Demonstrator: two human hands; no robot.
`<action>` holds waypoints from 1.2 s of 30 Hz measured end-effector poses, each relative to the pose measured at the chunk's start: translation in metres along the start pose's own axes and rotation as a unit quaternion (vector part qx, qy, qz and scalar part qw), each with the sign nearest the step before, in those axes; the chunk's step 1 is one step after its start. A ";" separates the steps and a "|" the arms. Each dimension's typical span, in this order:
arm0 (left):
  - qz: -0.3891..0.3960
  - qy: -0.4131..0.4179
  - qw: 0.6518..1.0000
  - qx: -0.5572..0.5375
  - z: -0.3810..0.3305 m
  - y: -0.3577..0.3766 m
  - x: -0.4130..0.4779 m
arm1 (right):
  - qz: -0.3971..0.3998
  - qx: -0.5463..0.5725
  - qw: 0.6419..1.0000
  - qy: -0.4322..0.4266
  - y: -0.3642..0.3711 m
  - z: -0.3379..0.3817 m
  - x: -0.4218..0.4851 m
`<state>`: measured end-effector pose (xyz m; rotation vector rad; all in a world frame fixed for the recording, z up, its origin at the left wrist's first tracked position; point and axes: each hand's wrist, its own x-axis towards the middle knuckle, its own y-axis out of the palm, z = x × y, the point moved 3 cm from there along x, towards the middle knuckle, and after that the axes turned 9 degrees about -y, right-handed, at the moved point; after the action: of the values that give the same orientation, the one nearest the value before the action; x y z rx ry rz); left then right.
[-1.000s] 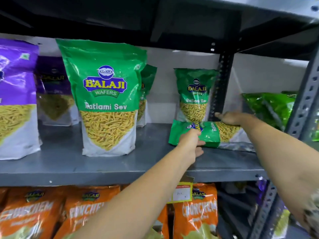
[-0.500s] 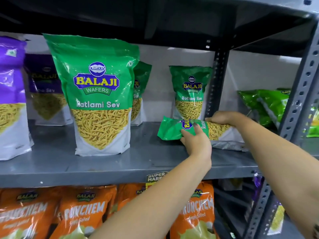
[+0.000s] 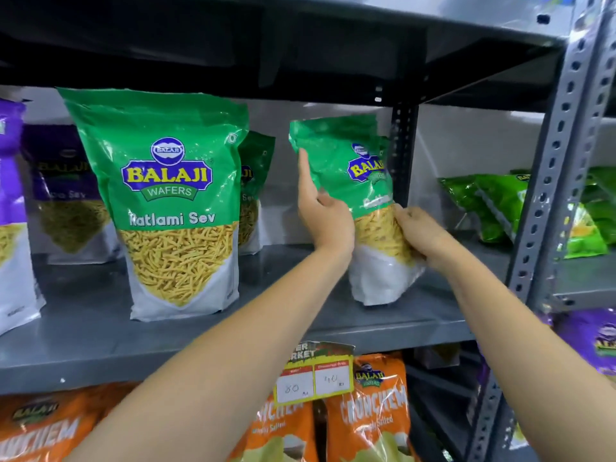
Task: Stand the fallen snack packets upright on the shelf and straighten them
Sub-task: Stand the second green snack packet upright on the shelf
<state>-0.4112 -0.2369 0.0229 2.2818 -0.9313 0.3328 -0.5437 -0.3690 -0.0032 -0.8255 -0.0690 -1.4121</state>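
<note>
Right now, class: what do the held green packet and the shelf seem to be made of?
Green packet: probably thin glossy plastic film; it crinkles, with glare streaks, under the left hand and right hand. Shelf: seemingly grey painted metal, with a dull sheen.

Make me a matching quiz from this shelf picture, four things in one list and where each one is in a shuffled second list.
1. green packet in both hands
2. big green Ratlami Sev packet
3. orange Crunchem packets
4. price tag

A. shelf below
B. hanging on the shelf's front edge
C. standing free, left of the hands
D. upright, by the rear post

Pairs: 1-D, 2-C, 3-A, 4-B
</note>
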 end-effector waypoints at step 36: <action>0.220 -0.185 0.927 0.243 0.037 -0.074 -0.010 | 0.149 0.201 0.967 -0.036 0.013 -0.026 -0.077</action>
<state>-0.3669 -0.2157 -0.0443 2.6135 -1.7295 0.3590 -0.5586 -0.3196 -0.0667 -0.5215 -0.2680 -1.0365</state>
